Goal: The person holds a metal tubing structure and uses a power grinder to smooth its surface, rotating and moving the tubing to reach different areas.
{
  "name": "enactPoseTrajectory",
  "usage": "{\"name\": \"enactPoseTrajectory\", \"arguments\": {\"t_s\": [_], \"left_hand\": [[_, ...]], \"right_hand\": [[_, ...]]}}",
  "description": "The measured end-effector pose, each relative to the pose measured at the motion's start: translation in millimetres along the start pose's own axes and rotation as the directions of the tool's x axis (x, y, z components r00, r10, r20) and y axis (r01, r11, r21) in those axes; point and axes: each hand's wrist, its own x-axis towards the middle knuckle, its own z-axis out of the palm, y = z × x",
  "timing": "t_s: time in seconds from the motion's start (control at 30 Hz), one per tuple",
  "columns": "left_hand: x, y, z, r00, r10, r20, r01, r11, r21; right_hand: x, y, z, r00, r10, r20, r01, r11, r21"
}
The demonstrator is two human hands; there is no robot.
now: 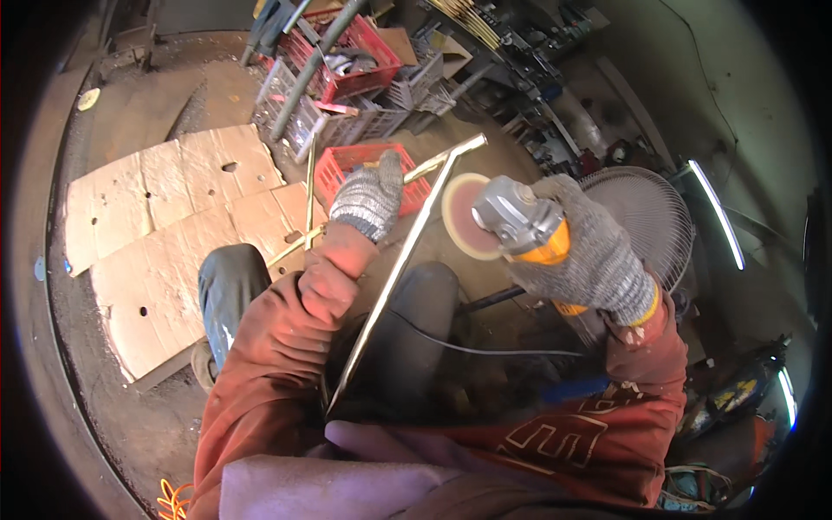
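And the frame (395,282) is held above the knees, its long bar slanting across the lap! It's gripped by the left hand (371,198), gloved fingers clamped around one of its bars. The grinder (520,218) is clutched in the right hand (598,251), fingers wrapped about its body, fingertips partly hidden. The disc (471,217) is held just beside the long bar; contact can't be told. Beyond, a crate (334,165) is partly covered by the left glove.

Grey knit-gloved left grip (373,199) curls closed; grey knit-gloved right grip (598,251) clenches, both red-sleeved forearms (322,290) extended forward
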Motion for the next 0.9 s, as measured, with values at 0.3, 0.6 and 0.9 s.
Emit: {"name": "enactPoseTrajectory", "arguments": {"t_s": [0.3,0.6,0.9], "left_hand": [[-19,-28,-97,0.940,-0.324,-0.102,0.330,0.943,0.048],[-24,-10,-100,0.856,-0.509,-0.094,0.502,0.860,-0.088],[-24,-15,-82,0.881,-0.471,-0.049,0.468,0.882,-0.055]], "right_hand": [[18,12,28,0.949,-0.257,-0.182,0.303,0.900,0.313],[62,10,74,0.896,-0.394,-0.204,0.440,0.853,0.283],[72,11,69,0.885,-0.381,-0.267,0.457,0.820,0.345]]}}
